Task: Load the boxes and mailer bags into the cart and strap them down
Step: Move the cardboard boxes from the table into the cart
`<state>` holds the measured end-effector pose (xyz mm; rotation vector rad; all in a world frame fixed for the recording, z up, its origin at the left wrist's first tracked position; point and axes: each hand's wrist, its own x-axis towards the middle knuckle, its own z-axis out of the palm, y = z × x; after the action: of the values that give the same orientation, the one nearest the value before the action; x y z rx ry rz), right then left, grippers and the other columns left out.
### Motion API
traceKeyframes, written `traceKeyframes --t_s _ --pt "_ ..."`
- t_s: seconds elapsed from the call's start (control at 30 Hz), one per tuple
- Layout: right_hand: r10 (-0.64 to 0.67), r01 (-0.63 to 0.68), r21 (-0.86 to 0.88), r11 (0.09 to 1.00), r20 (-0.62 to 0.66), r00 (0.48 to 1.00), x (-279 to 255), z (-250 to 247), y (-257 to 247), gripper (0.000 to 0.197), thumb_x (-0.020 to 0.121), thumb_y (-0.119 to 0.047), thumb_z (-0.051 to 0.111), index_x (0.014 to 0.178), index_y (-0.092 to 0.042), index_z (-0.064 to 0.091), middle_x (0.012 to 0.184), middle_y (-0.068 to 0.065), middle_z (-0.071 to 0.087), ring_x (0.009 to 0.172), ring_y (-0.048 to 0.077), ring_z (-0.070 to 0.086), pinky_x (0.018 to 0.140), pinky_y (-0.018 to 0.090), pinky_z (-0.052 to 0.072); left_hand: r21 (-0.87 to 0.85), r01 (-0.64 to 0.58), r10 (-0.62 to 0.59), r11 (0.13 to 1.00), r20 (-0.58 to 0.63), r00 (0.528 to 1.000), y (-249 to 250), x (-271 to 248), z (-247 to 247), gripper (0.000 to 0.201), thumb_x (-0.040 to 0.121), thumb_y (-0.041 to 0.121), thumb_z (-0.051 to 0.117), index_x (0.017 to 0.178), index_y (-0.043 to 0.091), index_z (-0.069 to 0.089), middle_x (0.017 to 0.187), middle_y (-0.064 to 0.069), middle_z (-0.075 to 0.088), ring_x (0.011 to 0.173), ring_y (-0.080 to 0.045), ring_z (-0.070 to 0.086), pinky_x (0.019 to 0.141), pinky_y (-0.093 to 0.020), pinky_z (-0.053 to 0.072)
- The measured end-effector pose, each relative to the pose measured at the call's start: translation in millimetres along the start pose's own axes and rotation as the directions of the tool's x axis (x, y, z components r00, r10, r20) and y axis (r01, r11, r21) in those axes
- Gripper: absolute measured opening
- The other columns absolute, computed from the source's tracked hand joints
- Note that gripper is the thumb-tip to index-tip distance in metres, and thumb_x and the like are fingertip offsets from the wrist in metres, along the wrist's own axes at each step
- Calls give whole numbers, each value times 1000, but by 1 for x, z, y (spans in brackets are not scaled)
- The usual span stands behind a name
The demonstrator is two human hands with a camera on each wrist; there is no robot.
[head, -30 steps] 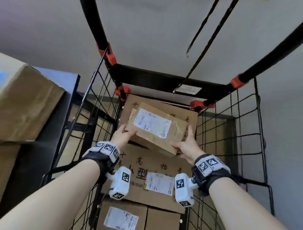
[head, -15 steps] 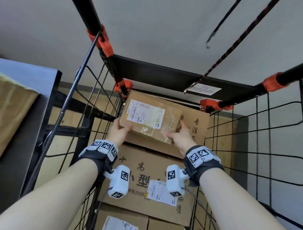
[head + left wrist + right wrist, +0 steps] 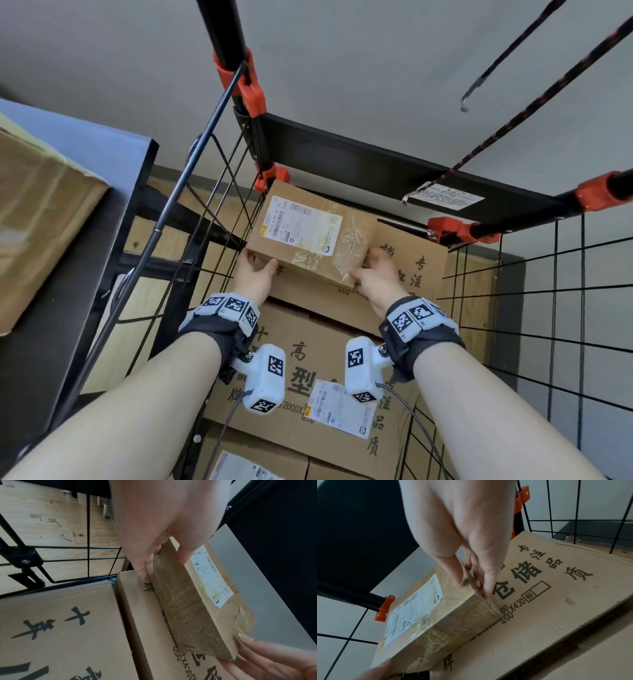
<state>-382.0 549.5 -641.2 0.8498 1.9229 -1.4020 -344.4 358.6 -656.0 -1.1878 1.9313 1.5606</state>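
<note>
Two hands, left hand and right hand, gripping small taped box ends

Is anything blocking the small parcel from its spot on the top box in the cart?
Nothing visible. The small parcel already rests on the top box, by the cart's rear left corner, held by left hand and right hand.

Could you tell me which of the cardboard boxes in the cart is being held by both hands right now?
The small tape-wrapped brown cardboard box with the white shipping label, on top of the stack; left hand and right hand grip its ends. The larger printed boxes lie untouched beneath.
</note>
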Motion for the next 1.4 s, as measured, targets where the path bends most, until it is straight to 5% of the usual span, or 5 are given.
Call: traceKeyframes --t_s 0.23,0.4,0.67,1.1,1.4 --pt "-56 53 -164 985 -18 998 -46 -24 -7 46 90 -9 59 134 -7 47 134 11 52 121 24 52 105 42 43 187 -8 7 982 6 1000 14 -52 -3 55 95 17 53 145 11 31 145 -11 40 132 -29 41 105 -34 34" --pt "-132 129 -339 932 15 991 -109 -48 -16 31 91 -17 59 122 -11 59 128 7 58 115 23 55 104 39 43 342 -199 174 919 102 979 29 -110 -12 31 93 13 51 124 10 55 129 -9 57 120 -25 52 102 -33 39" --pt "-285 275 -607 746 83 955 -247 -69 -23 29 92 -28 55 116 -12 61 120 6 62 110 23 57 93 29 44 415 -382 351 825 154 924 39 -255 -56 28 94 15 48 121 15 56 123 -5 60 113 -20 56 91 -26 42" --pt "-561 582 -585 565 244 791 -463 -36 -14 24 93 -25 56 104 -7 68 100 6 64 95 20 59 90 33 47 473 -479 549 740 -12 836 -1 -458 -217 26 93 18 45 116 18 58 119 -4 62 109 -21 58 94 -29 45" --pt "-580 659 -413 629 315 751 -513 65 -9 25 91 -26 59 106 -8 68 91 2 63 87 18 57 86 35 49 513 -446 584 733 -138 800 -16 -476 -347 28 93 13 44 119 12 56 118 -8 61 109 -26 57 89 -29 44"
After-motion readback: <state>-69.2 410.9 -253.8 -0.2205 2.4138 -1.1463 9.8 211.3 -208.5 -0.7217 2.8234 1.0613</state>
